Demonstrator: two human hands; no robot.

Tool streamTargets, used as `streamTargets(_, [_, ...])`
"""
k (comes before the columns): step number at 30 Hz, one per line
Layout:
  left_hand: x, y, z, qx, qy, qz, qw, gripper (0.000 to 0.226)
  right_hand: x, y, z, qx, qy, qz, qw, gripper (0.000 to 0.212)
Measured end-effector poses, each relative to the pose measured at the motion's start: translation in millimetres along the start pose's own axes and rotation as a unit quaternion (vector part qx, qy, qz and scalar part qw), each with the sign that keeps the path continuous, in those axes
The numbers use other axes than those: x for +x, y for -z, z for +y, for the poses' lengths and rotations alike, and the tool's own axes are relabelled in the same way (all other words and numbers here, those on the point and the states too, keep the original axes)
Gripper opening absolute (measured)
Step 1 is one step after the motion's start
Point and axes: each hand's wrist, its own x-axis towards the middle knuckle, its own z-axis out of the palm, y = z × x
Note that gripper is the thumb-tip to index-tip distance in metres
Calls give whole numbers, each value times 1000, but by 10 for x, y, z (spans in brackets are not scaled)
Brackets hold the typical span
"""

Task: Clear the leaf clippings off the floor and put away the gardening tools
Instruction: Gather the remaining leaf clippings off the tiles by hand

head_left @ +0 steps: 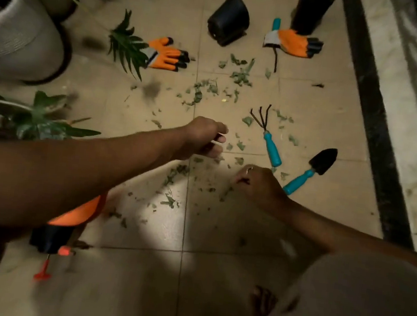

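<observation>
The floor [136, 267] is strewn with leaf clippings [241, 77] between and beyond both hands. The left hand [203, 137] is curled, contents unclear; the right hand [261, 186] pinches clippings beside the rake [271, 149] and trowel [322, 160]. Such small bits could slip from the pinch and rescatter.

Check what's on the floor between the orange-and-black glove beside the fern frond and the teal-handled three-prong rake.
Head view: scattered green leaf clippings on beige tile, between the orange-and-black glove and the teal-handled rake.

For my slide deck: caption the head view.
Left hand and right hand low over leaf clippings strewn on the floor, rake, trowel and orange gloves nearby.
</observation>
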Motion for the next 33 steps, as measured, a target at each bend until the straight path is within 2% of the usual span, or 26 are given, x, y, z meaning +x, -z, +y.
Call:
streamTargets(3, [287, -127, -472, -47, 41, 26, 998, 21, 201, -68, -8, 57, -17, 38, 998, 14])
streamTargets(5, [429, -229, -823, -94, 81, 27, 992, 29, 291, -224, 57, 79, -10, 53, 995, 9])
streamTargets(10, [540, -480, -1350, -219, 124, -58, 966, 56, 377, -433, 152, 148, -17, 107, 983, 24])
streamTargets(12, [533, -544, -1407, -264, 112, -92, 954, 59, 383, -503, 187, 170, -34, 90, 981, 24])
streamTargets(16, [566, -626, -1522, -262, 83, -62, 960, 59, 282, -572, 282, 176, -24, 32, 984, 14])
streamTargets(21, [605, -535, -1729, -112, 52, -6, 992, 58, 78, -463, 328, 23, 110, 35, 993, 10])
streamTargets(23, [565, -463, -1789, -94, 56, 25, 994, 53, -44, -460, 407, -33, 100, 0, 994, 10])
streamTargets(24, [545, -430, -1812, -103, 62, 35, 992, 53, -129, -480, 472, -49, 77, -55, 994, 11])
streamTargets(27, [532, -354, -1852, -161, 82, 24, 983, 53, -441, -627, 771, -170, 112, -237, 950, 36])
streamTargets(30, [549, -342, -1903, -194, 100, 15, 976, 52, -581, -792, 995, -270, 197, -282, 899, 50])
streamTargets(33, [549, -354, -1944, -215, 114, 0, 970, 50, -569, -844, 1097, -297, 238, -279, 882, 38])
